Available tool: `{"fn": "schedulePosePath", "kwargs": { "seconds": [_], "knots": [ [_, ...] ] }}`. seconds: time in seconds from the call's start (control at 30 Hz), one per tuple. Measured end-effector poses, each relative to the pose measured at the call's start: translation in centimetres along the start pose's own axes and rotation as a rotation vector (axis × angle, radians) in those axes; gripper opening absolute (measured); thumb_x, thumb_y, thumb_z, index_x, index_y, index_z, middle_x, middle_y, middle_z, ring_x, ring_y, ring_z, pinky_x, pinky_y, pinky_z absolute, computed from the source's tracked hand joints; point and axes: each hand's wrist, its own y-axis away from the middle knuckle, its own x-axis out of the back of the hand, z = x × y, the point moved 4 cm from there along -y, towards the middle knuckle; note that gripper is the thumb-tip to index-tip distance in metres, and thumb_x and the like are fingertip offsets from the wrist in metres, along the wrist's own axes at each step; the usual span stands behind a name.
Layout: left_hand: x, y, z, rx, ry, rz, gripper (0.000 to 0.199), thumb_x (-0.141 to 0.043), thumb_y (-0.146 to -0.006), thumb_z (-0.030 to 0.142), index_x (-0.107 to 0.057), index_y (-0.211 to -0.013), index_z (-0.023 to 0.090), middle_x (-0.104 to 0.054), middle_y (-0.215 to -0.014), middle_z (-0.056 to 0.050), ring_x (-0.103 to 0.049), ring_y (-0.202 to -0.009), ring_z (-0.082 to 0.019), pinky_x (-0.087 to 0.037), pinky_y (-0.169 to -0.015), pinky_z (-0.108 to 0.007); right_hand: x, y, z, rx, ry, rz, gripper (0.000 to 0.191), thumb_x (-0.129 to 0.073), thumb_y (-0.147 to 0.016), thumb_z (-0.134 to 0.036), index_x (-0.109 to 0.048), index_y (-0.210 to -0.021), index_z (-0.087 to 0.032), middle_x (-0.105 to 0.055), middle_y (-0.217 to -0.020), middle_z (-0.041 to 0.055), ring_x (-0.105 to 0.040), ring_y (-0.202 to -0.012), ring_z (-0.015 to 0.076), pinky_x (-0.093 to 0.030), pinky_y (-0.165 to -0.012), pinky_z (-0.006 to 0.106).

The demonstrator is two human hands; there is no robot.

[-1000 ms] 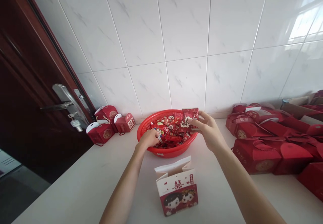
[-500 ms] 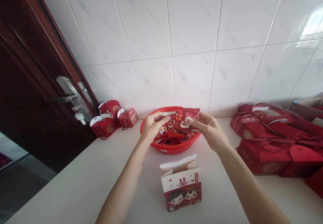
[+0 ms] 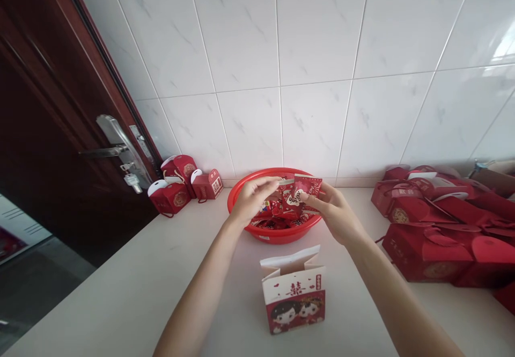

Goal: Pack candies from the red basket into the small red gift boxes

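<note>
Right hand [image 3: 337,211] pinching packet [image 3: 306,186], near basket rim [image 3: 277,235]

The person shows only as two bare arms, uncovered from the fingers to where the view cuts them off. At the left side of the red basket [image 3: 277,236] is the left hand [image 3: 252,198], slim, with slender fingers and a narrow wrist; nearer the wearer than the basket, the left forearm [image 3: 197,292] broadens smoothly. At the basket's right side, the right hand [image 3: 337,212] has a similar build, and its long right forearm [image 3: 396,287] likewise thickens away from the wrist. Nail details are too small to tell.
</note>
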Motion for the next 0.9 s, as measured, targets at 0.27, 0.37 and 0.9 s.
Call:
{"fn": "schedulePosePath", "kwargs": {
  "seconds": [0.27, 0.37, 0.9],
  "knots": [
    [2.3, -0.3, -3.7, 0.266, -0.771, -0.249, 0.015, -0.068, -0.076, 0.02, -0.07, -0.062, 0.021, -0.073, -0.067, -0.001, -0.068, -0.071, -0.022, -0.047, -0.068, -0.029, 0.8, -0.2, -0.5, 0.024, -0.018, 0.074, 0.04, -0.088, -0.073, -0.045, -0.074, -0.102, -0.021, -0.079, -0.099, 0.0064, -0.074, -0.09, 0.0243, -0.059, -0.085, 0.04],
    [2.1, -0.3, -5.1, 0.345, -0.864, -0.32, 0.029, -0.073, -0.068, 0.016, -0.057, -0.044, 0.021, -0.056, -0.046, 0.002, -0.058, -0.056, -0.019, -0.04, -0.059, -0.029, 1.0, -0.1, -0.8, 0.03, -0.007, 0.085, 0.04, -0.088, -0.073, -0.046, -0.075, -0.102, -0.022, -0.08, -0.101, 0.0066, -0.074, -0.093, 0.0247, -0.058, -0.085, 0.038],
    [2.4, -1.1, -5.4, 0.333, -1.061, -0.185, 0.015, -0.063, -0.08, 0.02, -0.077, -0.086, 0.023, -0.079, -0.096, -0.008, -0.07, -0.095, -0.027, -0.049, -0.085, -0.034, 1.7, 0.0, -2.0, 0.06, 0.01, 0.102, 0.039, -0.087, -0.071, -0.047, -0.076, -0.1, -0.023, -0.08, -0.101, 0.0063, -0.073, -0.097, 0.0273, -0.056, -0.092, 0.042]
  ]
}}
